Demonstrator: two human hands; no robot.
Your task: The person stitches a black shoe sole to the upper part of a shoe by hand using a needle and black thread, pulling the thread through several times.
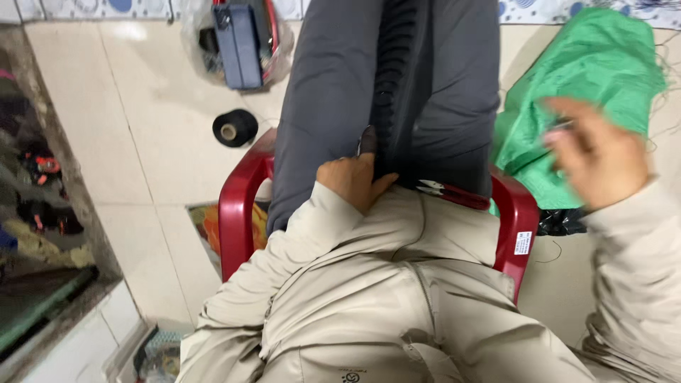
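Observation:
A grey garment (pixel 333 92) with a dark ribbed strip (pixel 394 85) lies draped over my lap and the red plastic chair (pixel 237 206). My left hand (pixel 351 181) rests on it, fingers pressed against the dark strip, thumb pointing up. My right hand (pixel 596 159) is raised at the right, blurred, with its fingers pinched near the green fabric (pixel 596 64); whether it holds something small I cannot tell. A small pair of red-handled snips (pixel 450 193) lies on the garment by my lap.
A black thread spool (pixel 234 128) stands on the tiled floor. A plastic bag with a blue box (pixel 241 42) sits at the back. A black bag (pixel 560 221) lies under the green fabric. Cluttered shelving (pixel 35 184) runs along the left.

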